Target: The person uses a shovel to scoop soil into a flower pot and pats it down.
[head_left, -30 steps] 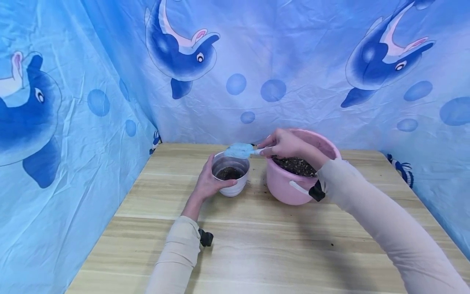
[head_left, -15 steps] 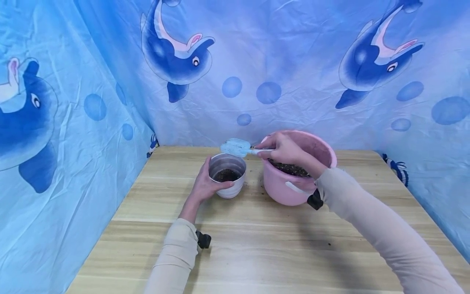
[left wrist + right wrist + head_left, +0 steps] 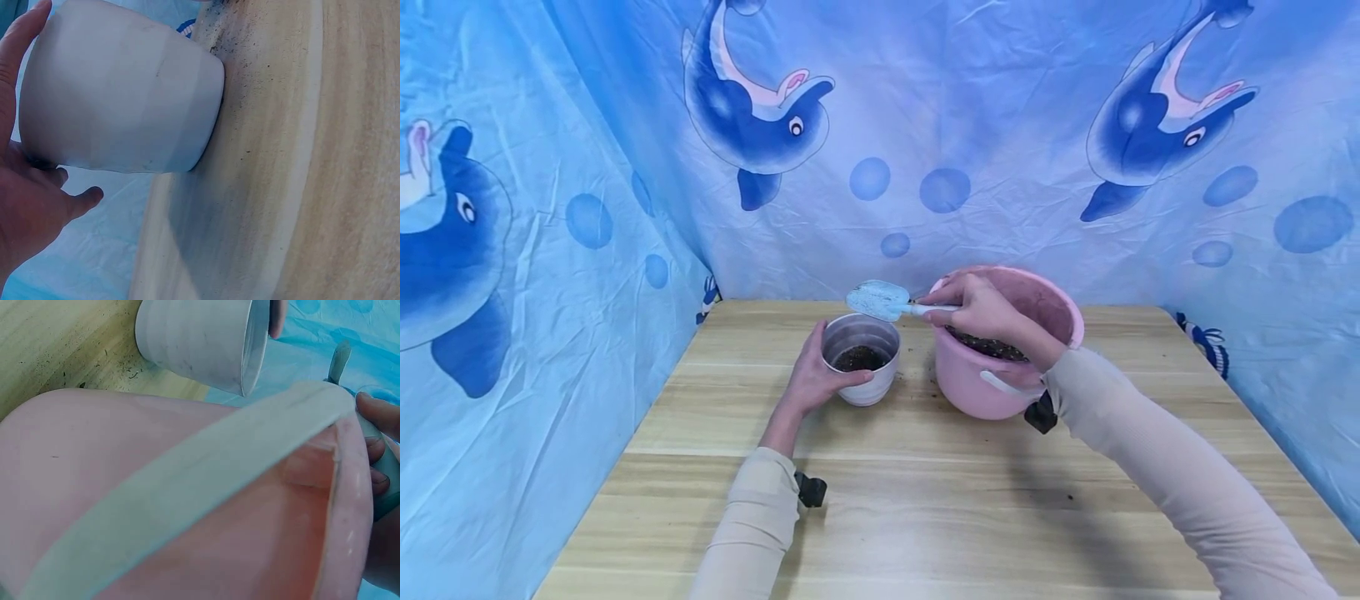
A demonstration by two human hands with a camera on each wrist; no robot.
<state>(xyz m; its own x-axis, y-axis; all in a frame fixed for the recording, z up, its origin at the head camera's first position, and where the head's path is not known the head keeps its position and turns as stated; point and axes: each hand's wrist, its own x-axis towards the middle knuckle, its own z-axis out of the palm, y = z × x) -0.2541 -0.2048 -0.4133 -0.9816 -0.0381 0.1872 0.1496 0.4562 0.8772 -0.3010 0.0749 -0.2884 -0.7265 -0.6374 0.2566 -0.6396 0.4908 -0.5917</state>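
Observation:
In the head view my left hand grips a white plant pot by its side, thumb along the near rim. Dark soil lies low inside it. My right hand holds a light blue trowel by its handle, over the near-left rim of a pink bucket. The trowel's blade, flecked with dark bits, hangs over the pot's far rim. More soil fills part of the bucket. From the left wrist the pot looks upright on the table; the right wrist view shows the bucket's pale handle up close.
Pot and bucket stand side by side on a wood-grain table, with soil crumbs scattered between them. A blue dolphin-print cloth hangs behind the table and along both sides.
The trowel blade has turned and lifted slightly, now showing its speckled face above the pot's far rim. The head view has shifted a little. Both hands keep their hold.

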